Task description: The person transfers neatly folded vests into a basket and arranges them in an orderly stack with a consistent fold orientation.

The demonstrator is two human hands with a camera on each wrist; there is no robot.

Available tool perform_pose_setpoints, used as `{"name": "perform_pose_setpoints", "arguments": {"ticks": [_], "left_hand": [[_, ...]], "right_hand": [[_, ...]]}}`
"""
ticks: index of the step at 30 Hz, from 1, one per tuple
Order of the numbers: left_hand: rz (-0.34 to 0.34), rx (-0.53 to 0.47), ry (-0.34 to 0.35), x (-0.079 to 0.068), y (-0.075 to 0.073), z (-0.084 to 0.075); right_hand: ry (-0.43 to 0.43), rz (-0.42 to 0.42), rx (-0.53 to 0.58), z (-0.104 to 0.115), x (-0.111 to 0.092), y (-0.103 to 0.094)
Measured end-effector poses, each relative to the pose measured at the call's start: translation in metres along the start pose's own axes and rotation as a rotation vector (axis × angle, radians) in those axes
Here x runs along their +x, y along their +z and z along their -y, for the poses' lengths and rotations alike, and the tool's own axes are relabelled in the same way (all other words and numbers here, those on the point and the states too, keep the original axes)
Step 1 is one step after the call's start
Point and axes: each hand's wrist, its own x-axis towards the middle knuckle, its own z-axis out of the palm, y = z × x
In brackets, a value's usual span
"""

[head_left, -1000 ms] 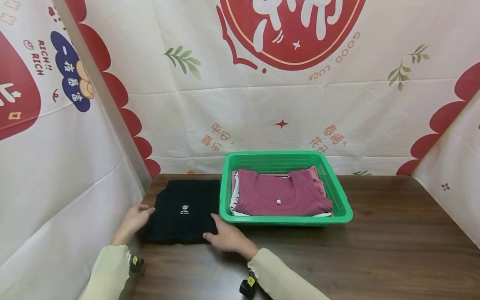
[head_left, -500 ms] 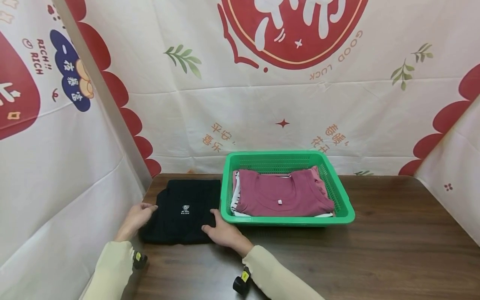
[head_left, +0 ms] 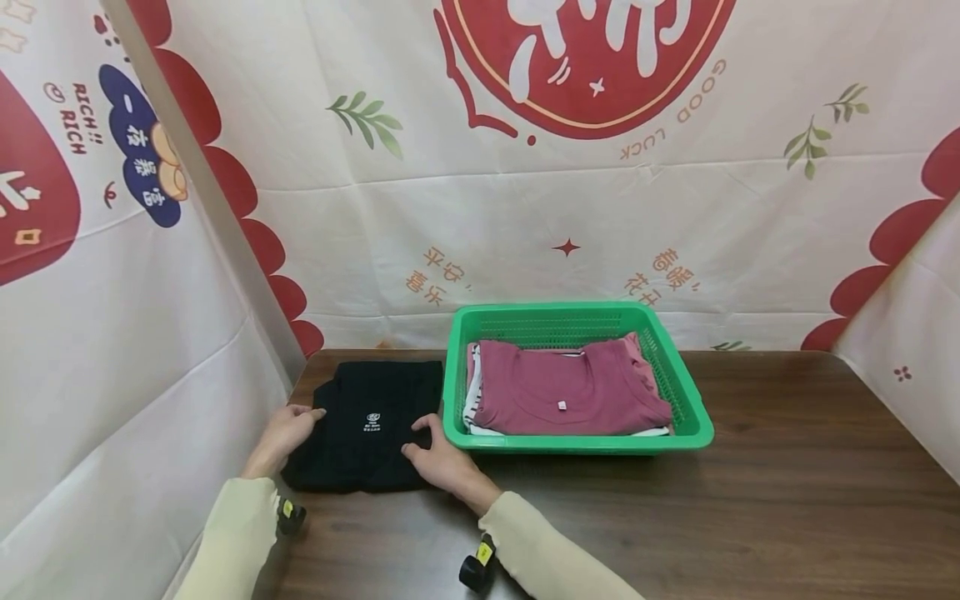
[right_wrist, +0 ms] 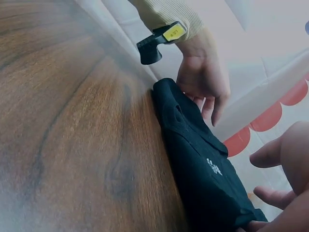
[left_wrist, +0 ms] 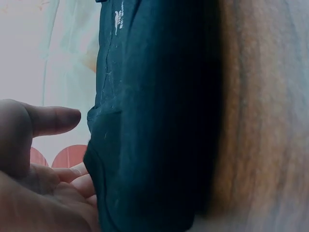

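A folded black garment (head_left: 375, 446) with a small white print lies flat at the left end of the table, also seen edge-on in the left wrist view. My left hand (head_left: 287, 433) is at its left edge. In the left wrist view, the thumb (left_wrist: 60, 120) stands straight and apart from the cloth, while the other fingers reach in behind the garment's edge. At the right edge is my right hand (head_left: 444, 458), thumb and index finger spread over the cloth. The right wrist view shows a lower fingertip of this hand against the garment's side.
A green plastic basket (head_left: 693, 429) stands just right of the black garment, holding folded clothes with a mauve shirt (head_left: 573, 387) on top. Brown wooden table (head_left: 750, 517) extends to the right. White printed cloth (head_left: 525, 208) hangs behind and at the left side.
My left hand has shifted slightly right along the garment's edge. The right hand has moved slightly, its index finger lifting a little. The garment stays nearly in place.
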Motion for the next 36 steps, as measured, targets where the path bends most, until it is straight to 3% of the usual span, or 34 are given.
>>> {"name": "perform_pose_setpoints", "arguments": {"ticks": [7,15,21,30,36], "left_hand": [[-0.037,0.005,0.012,0.001,0.004,-0.003],[-0.048,0.039,0.035,0.004,0.008,-0.006],[-0.036,0.049,0.032,0.007,0.013,-0.002],[0.037,0.029,0.039,0.007,0.010,0.010],[0.185,-0.010,0.021,0.002,0.003,0.016]], "right_hand": [[-0.019,-0.023,0.050,0.002,0.002,0.006],[0.007,-0.156,0.170,0.000,0.012,0.014],[-0.010,-0.181,0.149,-0.004,0.014,0.015],[0.019,-0.154,0.189,-0.005,0.013,0.015],[0.103,-0.058,0.022,-0.004,0.011,0.007]]}}
